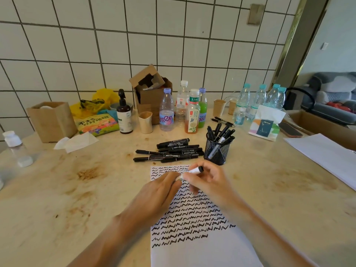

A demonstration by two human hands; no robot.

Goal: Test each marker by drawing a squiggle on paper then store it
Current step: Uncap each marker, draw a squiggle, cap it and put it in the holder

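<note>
At frame centre, both hands grip one marker [194, 171] above the squiggled paper [192, 218]: left hand [163, 187] fingers pinch its pale end, right hand [207, 180] fingers curl round its barrel.

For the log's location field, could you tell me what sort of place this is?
Probably a home or informal workroom: a stained table against a tiled wall, cluttered with drink bottles, and a sofa through the doorway.

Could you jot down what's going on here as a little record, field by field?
activity: testing markers on paper
left hand: pinches one end of the marker
right hand: grips the marker
paper: covered in rows of black squiggles
loose markers: piled on the table beyond the paper
mesh cup: holds several markers, right of the pile
</note>
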